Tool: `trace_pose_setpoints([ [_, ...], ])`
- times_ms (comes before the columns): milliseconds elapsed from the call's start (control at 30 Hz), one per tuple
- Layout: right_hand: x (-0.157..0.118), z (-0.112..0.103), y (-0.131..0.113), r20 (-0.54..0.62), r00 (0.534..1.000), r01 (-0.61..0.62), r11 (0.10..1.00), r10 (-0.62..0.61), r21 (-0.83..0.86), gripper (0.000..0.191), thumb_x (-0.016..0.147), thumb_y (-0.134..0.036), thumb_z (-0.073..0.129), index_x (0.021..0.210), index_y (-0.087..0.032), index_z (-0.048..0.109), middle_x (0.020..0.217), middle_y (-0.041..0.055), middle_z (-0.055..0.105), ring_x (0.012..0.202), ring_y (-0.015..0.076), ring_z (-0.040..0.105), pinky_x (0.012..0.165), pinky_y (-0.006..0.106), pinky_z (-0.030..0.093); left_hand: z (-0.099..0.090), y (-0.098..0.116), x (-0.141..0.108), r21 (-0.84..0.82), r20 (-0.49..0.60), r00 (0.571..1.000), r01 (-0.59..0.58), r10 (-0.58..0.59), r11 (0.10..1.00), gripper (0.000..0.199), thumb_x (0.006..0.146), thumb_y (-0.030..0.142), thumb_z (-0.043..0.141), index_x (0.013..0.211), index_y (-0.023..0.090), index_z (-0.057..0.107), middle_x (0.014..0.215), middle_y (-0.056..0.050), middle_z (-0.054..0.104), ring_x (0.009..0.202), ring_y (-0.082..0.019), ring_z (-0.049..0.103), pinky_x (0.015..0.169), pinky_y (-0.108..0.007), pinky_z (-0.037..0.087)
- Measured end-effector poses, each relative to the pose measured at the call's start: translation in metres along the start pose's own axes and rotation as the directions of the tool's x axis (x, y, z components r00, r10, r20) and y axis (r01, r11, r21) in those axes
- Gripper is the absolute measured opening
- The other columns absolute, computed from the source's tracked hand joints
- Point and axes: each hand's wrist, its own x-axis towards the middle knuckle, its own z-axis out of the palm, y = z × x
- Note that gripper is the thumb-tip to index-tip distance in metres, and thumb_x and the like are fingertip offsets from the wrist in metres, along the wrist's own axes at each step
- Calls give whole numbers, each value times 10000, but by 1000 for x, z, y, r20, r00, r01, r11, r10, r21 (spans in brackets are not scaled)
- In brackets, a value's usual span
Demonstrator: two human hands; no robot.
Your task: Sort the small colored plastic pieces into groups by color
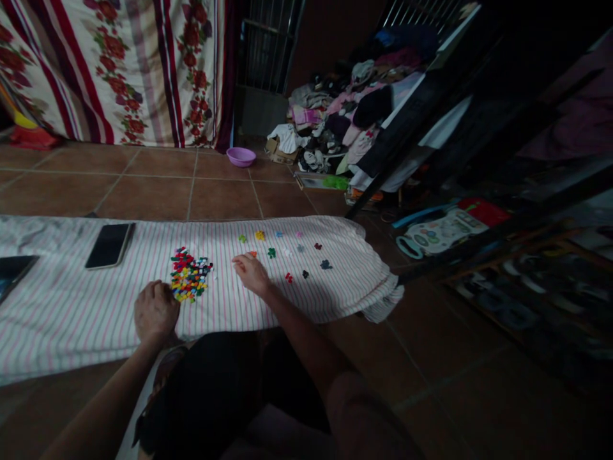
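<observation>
Multicoloured pieces [189,280] lie between left hand [156,309], fingers curled together, and right hand [252,274], fingers together, contents unclear.

Reddish-brown tiles with pale grout cover the floor [158,191] of a dim room, shadows deepening to the right. A floral, striped curtain [138,70] hangs at the back left, beside a barred opening [271,45]. Farther right, clothes lie in a heap [345,118], with a purple basin [241,157] near it on the tiles.

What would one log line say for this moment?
left hand beside mixed-colour pile | right hand near orange pieces, grip unclear | phone on striped cloth
</observation>
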Motion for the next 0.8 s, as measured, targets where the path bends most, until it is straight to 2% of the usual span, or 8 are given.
trace_pose_setpoints([
  [133,6,22,-31,123,990,-62,996,69,-64,209,920,-272,501,1052,-221,655,1059,45,631,938,155,601,841,269,459,1,0,-1,0,-25,1000,2,-2,1000,244,832,219,418,963,127,602,1056,-146,628,940,-258,549,830,-388,411],
  [267,14,33,-51,176,968,-154,976,180,-154,260,917,-323,497,1116,-225,632,1104,63,626,1001,181,595,843,290,461,4,-2,-1,-6,-40,999,-6,6,1000,239,841,213,418,958,126,607,1069,-152,628,942,-262,553,834,-403,417],
  [500,23,44,-59,195,946,-207,946,258,-248,270,894,-302,498,1112,-213,630,1126,90,628,1017,194,607,833,298,467,5,-2,-1,-29,-48,999,-3,2,1000,227,835,201,425,955,134,606,1055,-146,624,942,-264,551,817,-403,417],
  [667,24,44,-50,146,952,-255,961,268,-105,208,884,-267,507,1029,-227,651,1037,49,687,994,169,624,865,276,455,4,-2,-1,-41,-60,998,-11,9,999,228,841,203,414,946,134,604,1052,-148,620,945,-264,545,812,-401,413],
  [800,23,40,-40,86,947,-321,931,310,174,164,856,-247,558,1002,-234,632,983,10,713,924,142,651,844,265,474,5,-3,0,-49,-56,998,-13,10,999,222,827,199,422,938,140,605,1025,-140,617,932,-258,543,808,-400,411],
])
